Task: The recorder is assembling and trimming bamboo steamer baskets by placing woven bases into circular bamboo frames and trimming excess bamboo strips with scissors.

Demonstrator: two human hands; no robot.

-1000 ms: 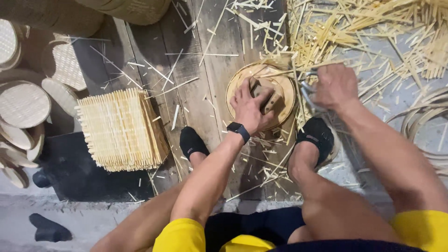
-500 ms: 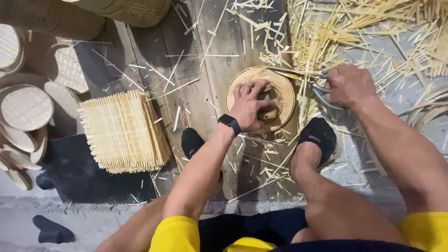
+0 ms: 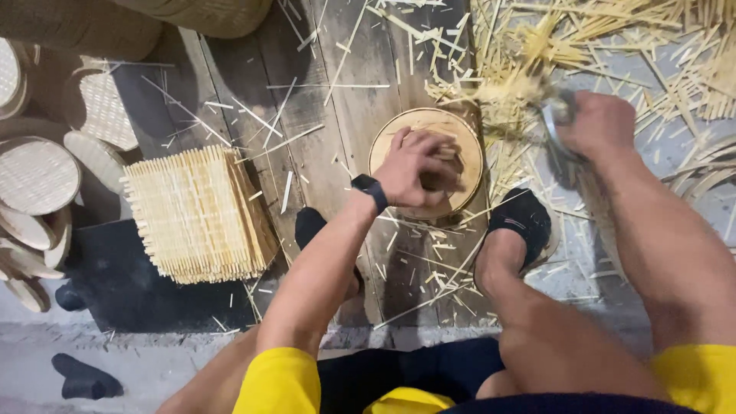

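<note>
A round woven bamboo disc with a wooden rim (image 3: 460, 130) lies on the wooden floor planks between my feet. My left hand (image 3: 418, 167), with a black watch at the wrist, presses down on the disc with fingers spread. My right hand (image 3: 598, 123) is closed around a metal blade tool (image 3: 553, 132) at the disc's right edge. Bamboo trimmings blur just above the blade. My right foot in a black sock (image 3: 521, 222) rests beside the disc's lower right.
A stack of square woven bamboo mats (image 3: 195, 215) sits at left on a dark mat. Finished round woven lids (image 3: 34, 172) are piled at the far left. Loose bamboo strips (image 3: 613, 38) cover the floor at upper right. Baskets stand at the top.
My right hand with the blade has moved up along the disc's right edge, throwing off trimmings. My left hand has shifted slightly on the disc, still pressing it.
</note>
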